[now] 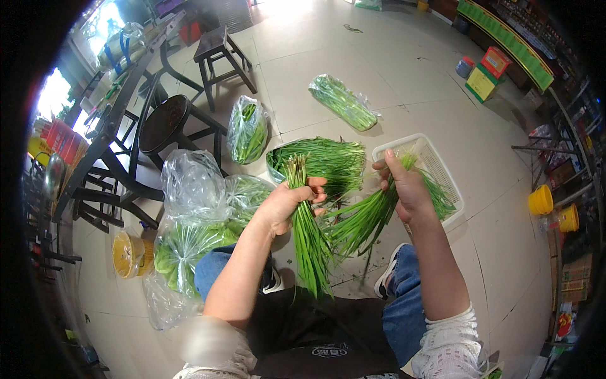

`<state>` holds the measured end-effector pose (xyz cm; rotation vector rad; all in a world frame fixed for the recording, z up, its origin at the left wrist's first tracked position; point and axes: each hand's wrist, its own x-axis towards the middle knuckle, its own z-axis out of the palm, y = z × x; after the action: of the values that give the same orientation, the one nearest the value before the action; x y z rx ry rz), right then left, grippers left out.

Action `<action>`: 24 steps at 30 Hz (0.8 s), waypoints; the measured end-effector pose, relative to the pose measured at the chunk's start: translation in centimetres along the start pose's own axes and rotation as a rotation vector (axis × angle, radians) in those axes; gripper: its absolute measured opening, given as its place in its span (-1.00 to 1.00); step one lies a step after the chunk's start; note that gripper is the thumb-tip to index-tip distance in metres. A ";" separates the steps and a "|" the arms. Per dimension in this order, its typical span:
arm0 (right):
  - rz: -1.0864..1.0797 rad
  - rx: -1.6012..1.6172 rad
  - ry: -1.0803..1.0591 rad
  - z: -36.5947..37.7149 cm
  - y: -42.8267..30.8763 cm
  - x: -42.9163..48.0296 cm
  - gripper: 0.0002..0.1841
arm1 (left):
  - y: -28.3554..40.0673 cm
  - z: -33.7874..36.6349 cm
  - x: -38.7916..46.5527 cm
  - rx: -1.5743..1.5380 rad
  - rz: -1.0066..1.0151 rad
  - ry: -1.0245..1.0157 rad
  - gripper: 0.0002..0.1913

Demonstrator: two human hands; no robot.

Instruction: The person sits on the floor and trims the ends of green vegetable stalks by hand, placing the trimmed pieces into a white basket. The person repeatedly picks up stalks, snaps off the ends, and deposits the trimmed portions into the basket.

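My left hand (289, 203) is closed around a bunch of green chives (310, 246), its cut stem ends up and its leaves hanging down. In my right hand (402, 189) is another bunch of chives (364, 218), stems up and leaves fanning down to the left. Beyond my hands a large pile of chives (326, 158) lies on the floor, partly in a clear plastic bag. A white plastic basket (428, 147) with some chives in it stands behind and to the right of my right hand.
Bagged leafy greens (184, 251) and a yellow bucket (129, 256) are on the left. Two bagged green vegetables (248, 132) (343, 104) lie farther out. Dark wooden stools (165, 124) and a table (106, 135) stand at left. Boxes (483, 83) and shelves line the right.
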<state>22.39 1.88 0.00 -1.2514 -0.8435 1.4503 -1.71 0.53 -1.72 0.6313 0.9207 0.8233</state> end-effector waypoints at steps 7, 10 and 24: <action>-0.073 -0.177 -0.021 0.5 0.5 0.0 -0.64 | 0.0 0.6 -0.8 -0.055 0.031 -0.045 -0.64; -0.104 -0.291 -0.167 1.7 1.2 -1.0 -0.72 | 0.0 1.0 -0.6 -0.054 -0.077 -0.214 -0.66; 0.037 -0.277 -0.406 3.0 1.4 -2.2 -0.83 | -1.0 1.7 -0.2 -0.108 -0.071 -0.358 -0.47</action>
<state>19.01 -0.27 -0.09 -1.1922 -1.3358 1.6897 -0.01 -0.35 -1.59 0.6232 0.5663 0.6641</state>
